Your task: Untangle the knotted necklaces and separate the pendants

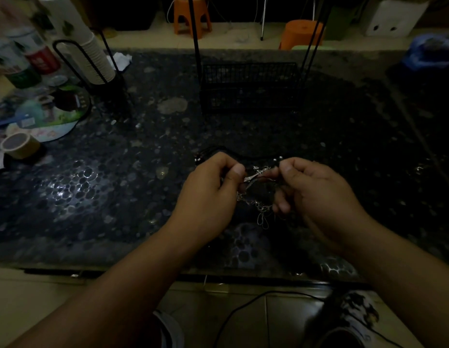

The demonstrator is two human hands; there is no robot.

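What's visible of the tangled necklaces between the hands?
The tangled silver-coloured chain necklaces form one knotted bunch held above the dark pebble-patterned table. A bright ornate piece spans the gap on top; thin chain and oval loops dangle below. The left hand and right hand each pinch one side. The dim light hides how many strands there are.

A dim home room is suggested: a pebble-patterned tabletop [118, 187] is cluttered with stacked paper cups [93, 54], bottles [22, 61] and tape [20, 145], and orange stools [192, 15] are seen on the tiled floor.
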